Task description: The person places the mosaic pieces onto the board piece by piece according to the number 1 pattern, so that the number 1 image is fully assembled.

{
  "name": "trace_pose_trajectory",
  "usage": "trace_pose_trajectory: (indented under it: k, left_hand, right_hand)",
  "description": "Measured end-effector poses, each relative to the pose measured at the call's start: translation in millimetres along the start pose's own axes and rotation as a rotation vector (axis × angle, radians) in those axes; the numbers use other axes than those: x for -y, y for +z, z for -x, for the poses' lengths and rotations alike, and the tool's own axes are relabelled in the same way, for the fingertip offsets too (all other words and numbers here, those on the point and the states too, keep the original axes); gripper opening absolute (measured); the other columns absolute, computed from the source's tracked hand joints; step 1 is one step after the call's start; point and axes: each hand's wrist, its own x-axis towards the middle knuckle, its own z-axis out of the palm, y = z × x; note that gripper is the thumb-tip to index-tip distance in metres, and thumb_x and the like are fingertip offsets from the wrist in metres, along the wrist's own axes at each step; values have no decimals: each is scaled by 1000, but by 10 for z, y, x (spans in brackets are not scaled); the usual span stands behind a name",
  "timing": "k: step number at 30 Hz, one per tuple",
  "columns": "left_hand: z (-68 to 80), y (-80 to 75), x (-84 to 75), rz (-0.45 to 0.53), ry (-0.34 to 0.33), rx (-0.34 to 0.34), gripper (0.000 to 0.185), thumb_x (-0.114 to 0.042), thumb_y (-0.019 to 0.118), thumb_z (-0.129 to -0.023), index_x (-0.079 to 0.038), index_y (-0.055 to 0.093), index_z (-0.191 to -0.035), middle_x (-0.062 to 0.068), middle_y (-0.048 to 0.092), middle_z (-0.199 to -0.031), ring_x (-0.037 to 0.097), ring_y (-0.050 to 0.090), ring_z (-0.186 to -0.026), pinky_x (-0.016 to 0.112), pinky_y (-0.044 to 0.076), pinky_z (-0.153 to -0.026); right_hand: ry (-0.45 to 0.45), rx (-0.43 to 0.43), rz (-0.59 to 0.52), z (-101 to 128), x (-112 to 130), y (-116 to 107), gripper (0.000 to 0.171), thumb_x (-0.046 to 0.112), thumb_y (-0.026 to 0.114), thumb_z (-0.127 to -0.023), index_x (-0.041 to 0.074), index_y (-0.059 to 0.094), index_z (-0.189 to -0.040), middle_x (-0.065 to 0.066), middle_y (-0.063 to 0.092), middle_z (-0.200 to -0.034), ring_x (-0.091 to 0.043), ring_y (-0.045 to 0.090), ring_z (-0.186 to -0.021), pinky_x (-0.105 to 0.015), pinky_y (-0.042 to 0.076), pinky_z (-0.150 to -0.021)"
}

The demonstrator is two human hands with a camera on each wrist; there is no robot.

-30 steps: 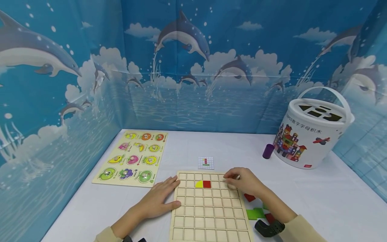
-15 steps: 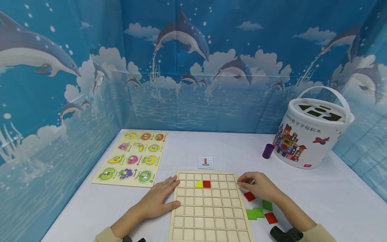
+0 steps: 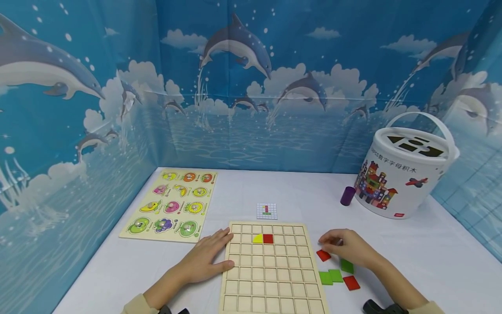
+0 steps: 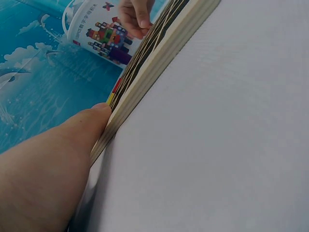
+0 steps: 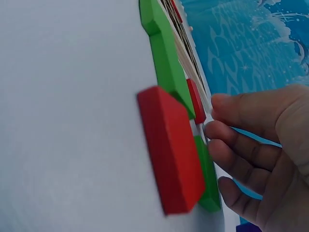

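Dolphin-print blue backdrop [image 3: 251,87] on three sides; white tabletop [image 3: 412,261] below. White lidded toy bucket [image 3: 404,174] with handle, far right, shape slots in its lid; purple cylinder [image 3: 347,196] just beside its base. Fruit peg puzzle [image 3: 172,204] far left, flat. Wooden grid board [image 3: 270,272] near centre, lying flat; one yellow piece [image 3: 258,239] and one red piece [image 3: 268,238] sit side by side in its second row. Small pattern card [image 3: 267,211] just beyond the board's far edge.

Left hand [image 3: 209,257]: flat, fingers straight, pressed against the board's left edge.

Right hand [image 3: 347,248]: right of the board, fingers curled low, tips near a red square tile [image 3: 323,255]; whether it grips anything, cannot tell. Loose by it: green tile [image 3: 347,266], green pair [image 3: 330,276], second red tile [image 3: 351,282].
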Motion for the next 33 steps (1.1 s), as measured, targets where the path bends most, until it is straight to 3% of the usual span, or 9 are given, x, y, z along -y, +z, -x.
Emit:
trace_pose_trajectory:
  k: [10, 21, 33]
  left_hand:
    - [-8, -6, 5, 2, 2, 8, 74, -57, 52, -95, -10, 38, -151, 8, 28, -158, 31, 24, -145, 56, 20, -114]
    - [-1, -19, -13, 7, 7, 6, 74, -56, 52, -95, -9, 39, -150, 10, 29, -158, 32, 25, -144, 57, 21, -113]
    - [1, -25, -29, 3, 2, 6, 73, -55, 53, -95, -9, 39, -150, 11, 29, -157, 32, 25, -144, 56, 22, -113]
  right_hand:
    - [-103, 86, -8, 17, -98, -66, 23, 24, 79, -83, 14, 74, -103, 4, 65, -100, -13, 53, -91, -23, 48, -78]
    - [-23, 30, -15, 26, -80, -18, 25, 24, 81, -81, 11, 64, -94, 0, 56, -81, -19, 50, -79, -24, 44, -65]
    - [-53, 35, -98, 8, -116, -21, 17, 20, 75, -87, 7, 64, -90, -3, 59, -81, -16, 53, -75, -24, 46, -65]
